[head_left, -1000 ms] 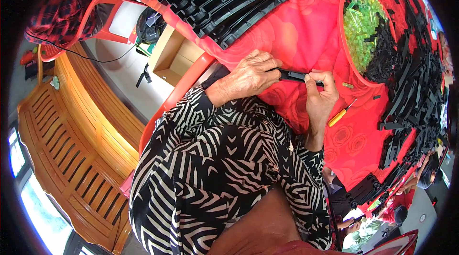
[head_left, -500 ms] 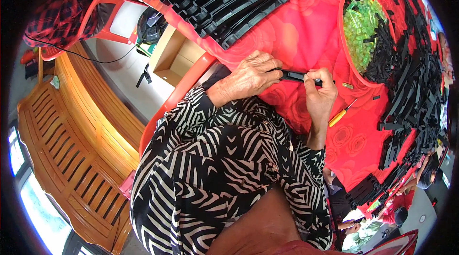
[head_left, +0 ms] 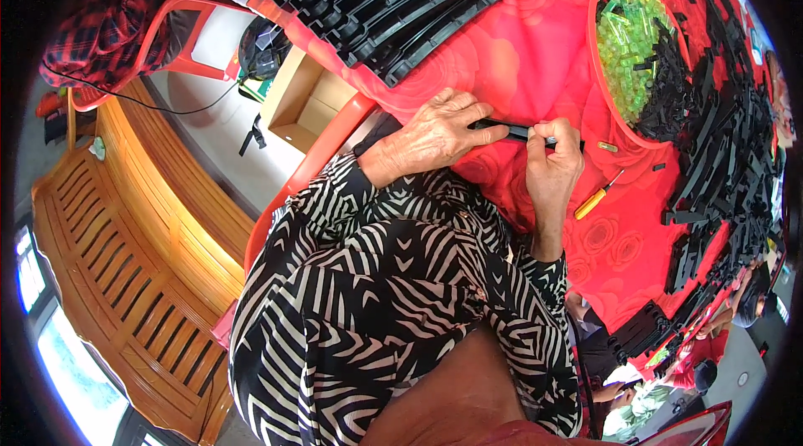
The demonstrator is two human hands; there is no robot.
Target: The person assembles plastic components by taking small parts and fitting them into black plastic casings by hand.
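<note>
Between my two hands lies a slim black plastic bar point(head_left: 517, 132), close above the red tablecloth point(head_left: 535, 45). My left hand point(head_left: 443, 135) is closed on its left end, with the fingers stretched along it. Thumb and bent forefinger of my right hand point(head_left: 552, 153) pinch the other end and hide part of it. To the right of that hand lie a small yellow-green vial-like piece point(head_left: 607, 147), a tiny black piece point(head_left: 659, 167) and a yellow-handled screwdriver point(head_left: 590, 203).
A red basin point(head_left: 604, 95) holds clear green pieces point(head_left: 627, 36) and small black parts point(head_left: 661, 91). Long black strips point(head_left: 719, 145) are heaped to its right. Ridged black trays point(head_left: 385, 3) lie at the far left. A cardboard box point(head_left: 309, 99) and wooden bench point(head_left: 142, 279) stand left.
My left fingers have slid a little to the right along the black bar. My right hand has shifted slightly left, its thumb now pressed nearer the bar.
</note>
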